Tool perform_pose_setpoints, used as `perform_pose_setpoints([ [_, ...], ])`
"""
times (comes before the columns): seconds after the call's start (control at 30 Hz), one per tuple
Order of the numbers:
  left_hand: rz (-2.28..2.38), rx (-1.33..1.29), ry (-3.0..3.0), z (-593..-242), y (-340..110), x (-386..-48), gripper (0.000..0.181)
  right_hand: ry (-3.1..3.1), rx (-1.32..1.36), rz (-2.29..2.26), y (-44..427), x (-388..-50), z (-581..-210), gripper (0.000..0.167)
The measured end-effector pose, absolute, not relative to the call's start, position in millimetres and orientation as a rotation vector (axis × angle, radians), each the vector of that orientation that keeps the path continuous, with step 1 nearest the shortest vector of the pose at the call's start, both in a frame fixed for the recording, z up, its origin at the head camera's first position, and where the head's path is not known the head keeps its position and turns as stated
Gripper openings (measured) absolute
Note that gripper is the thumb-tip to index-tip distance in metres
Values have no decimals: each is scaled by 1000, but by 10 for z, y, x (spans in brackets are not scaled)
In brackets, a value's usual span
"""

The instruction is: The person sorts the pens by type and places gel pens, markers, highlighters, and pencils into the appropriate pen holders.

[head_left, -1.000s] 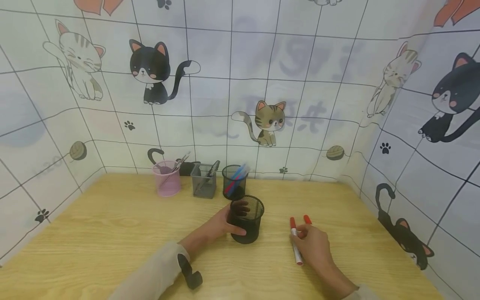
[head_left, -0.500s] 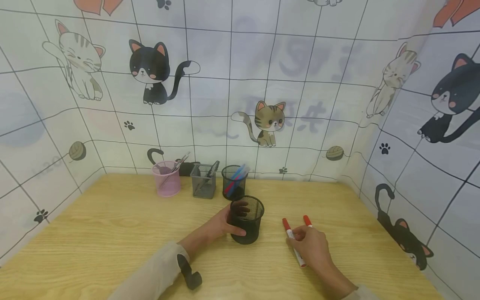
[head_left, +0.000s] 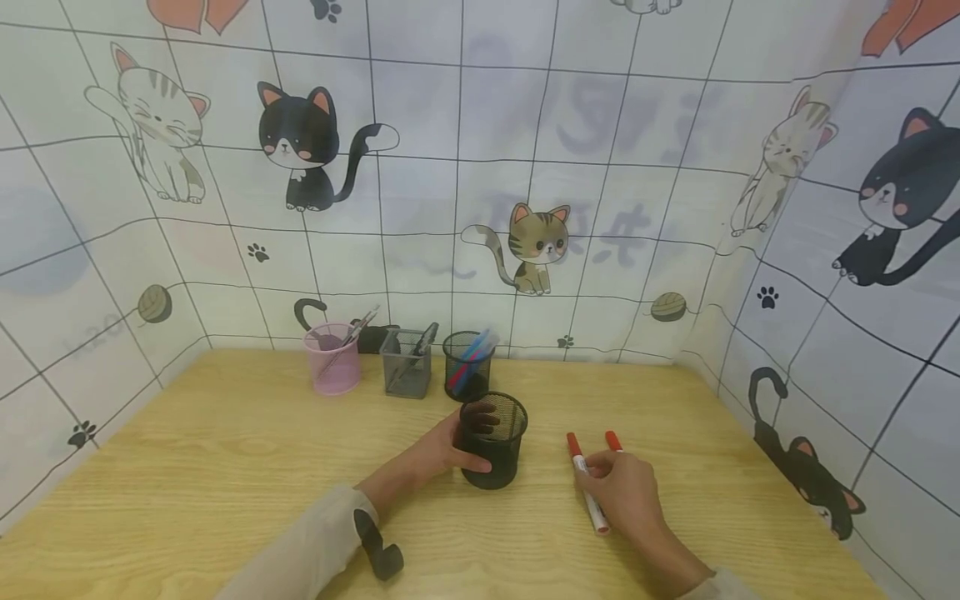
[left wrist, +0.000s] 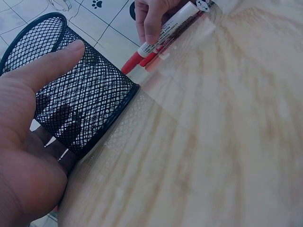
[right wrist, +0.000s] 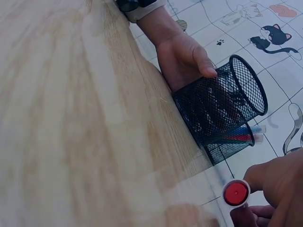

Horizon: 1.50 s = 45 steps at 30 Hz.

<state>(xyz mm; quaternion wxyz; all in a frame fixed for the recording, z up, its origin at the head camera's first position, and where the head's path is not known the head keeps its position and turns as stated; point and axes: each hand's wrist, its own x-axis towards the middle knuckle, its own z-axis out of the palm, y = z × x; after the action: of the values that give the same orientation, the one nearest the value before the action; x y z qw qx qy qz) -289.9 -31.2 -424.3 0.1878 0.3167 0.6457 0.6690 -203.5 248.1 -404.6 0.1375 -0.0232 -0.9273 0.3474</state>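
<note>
My left hand (head_left: 438,446) grips a black mesh pen holder (head_left: 504,454) standing upright on the table, thumb on the near side and fingers round the back. Nothing shows inside that holder. To its right, my right hand (head_left: 628,493) pinches a white marker with a red cap (head_left: 594,508) between thumb and fingers, the cap pointing away from me. Whether this marker touches the table, I cannot tell. A second red-capped marker (head_left: 613,440) lies just beyond the right hand, which hides most of it. In the right wrist view, the held marker (right wrist: 236,193) shows end-on.
Along the back wall stand a pink pen holder (head_left: 335,371), a grey square mesh holder (head_left: 407,379) and another black mesh holder (head_left: 457,379), each with pens in it. Cat-patterned sheeting (head_left: 420,200) encloses the wooden table (head_left: 225,467) at the back and sides.
The marker in my right hand has turned, its capped end swinging left. The right hand has shifted slightly left. My left hand and the pen holder have stayed in place.
</note>
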Motion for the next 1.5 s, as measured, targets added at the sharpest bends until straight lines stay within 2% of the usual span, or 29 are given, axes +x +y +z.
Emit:
perform_pose_setpoints([
  [0.8,1901,932,1749,-4226,-303,-2892,89,-2413,-198,1483,2385,-2103,-3726,34],
  [1.5,1902,910,1766,-4246,-300,-2900,87,-2127,-188,1784,2223,-2183,-3328,29],
])
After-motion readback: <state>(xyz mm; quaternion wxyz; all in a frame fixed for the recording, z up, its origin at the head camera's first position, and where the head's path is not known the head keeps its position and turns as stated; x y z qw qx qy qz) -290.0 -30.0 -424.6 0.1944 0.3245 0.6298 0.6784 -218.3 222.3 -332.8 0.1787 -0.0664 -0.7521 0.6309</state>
